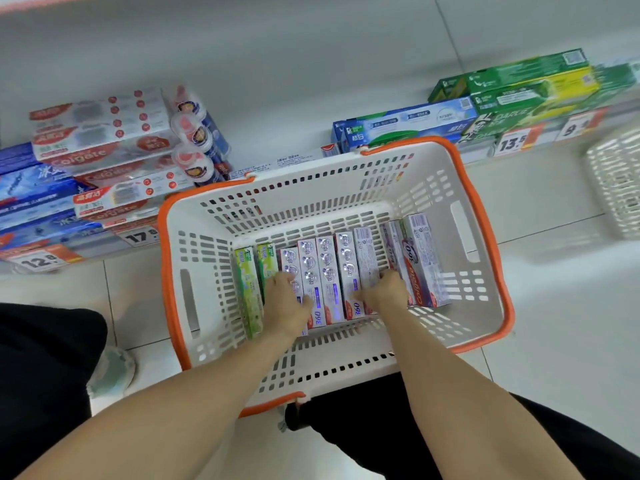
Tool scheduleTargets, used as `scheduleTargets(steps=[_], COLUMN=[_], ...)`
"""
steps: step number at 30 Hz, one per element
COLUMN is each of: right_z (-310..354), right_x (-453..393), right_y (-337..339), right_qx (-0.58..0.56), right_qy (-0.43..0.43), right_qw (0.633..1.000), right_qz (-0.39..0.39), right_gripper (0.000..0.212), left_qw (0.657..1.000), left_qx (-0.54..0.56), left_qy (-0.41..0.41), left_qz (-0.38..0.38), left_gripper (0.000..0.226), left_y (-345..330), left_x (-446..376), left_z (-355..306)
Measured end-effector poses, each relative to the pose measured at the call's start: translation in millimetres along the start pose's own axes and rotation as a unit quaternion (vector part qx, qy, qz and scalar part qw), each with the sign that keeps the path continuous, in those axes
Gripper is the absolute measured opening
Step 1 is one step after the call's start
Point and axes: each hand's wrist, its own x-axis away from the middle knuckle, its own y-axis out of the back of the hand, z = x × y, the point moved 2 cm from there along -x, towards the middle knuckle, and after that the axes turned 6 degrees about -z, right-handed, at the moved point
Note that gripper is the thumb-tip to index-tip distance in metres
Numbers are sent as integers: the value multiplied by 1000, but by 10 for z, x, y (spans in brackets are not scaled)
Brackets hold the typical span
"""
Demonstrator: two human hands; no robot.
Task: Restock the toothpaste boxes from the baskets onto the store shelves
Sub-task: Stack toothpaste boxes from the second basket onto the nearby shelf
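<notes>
white plastic basket (485, 306) with orange rims sits on the floor in front of you. your left hand (285, 299) and right hand (382, 291) reach down inside it. each hand's fingers curl onto the purple toothpaste boxes (329, 271) lined up on the bottom. two green boxes (252, 285) lie beside them on the left. past the basket, the low shelf (284, 133) holds more stacked boxes and price tags (512, 143).

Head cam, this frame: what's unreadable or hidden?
- Left hand and right hand fingers: tucked among the purple boxes in the basket; grip unclear.
- Second basket: cut off by the right edge, blurred.
- Price tags: last digits smeared by motion blur.
- Shelf boxes: small print unreadable.
</notes>
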Motion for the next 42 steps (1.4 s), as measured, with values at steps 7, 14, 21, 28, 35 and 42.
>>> scheduleTargets(steps=[7,14,21,28,35,42], right_z=[413,349,309,126,274,974], right_x=[17,95,-59,-48,-11,740], right_y=[602,309,-133,-234,245,1205], right_qx=[33,-102,20,40,37,70], right_qy=[101,104,88,50,33,148], right_qw=[985,944,990,994,991,945], right_qz=[137,296,105,86,121,285], right_gripper=[33,50,100,87,46,45], left_qw=[917,909,942,938,935,904], left_qx=[296,369,289,299,315,381], left_qy=[107,129,149,153,135,88], left_qz=[243,148,84,85,87,175], left_gripper=[70,39,49,41,47,44], left_y=[76,357,757,930,1149,1451], left_x=[-119,-162,-87,131,275,554], left_z=[-405,-330,329,246,184,-185])
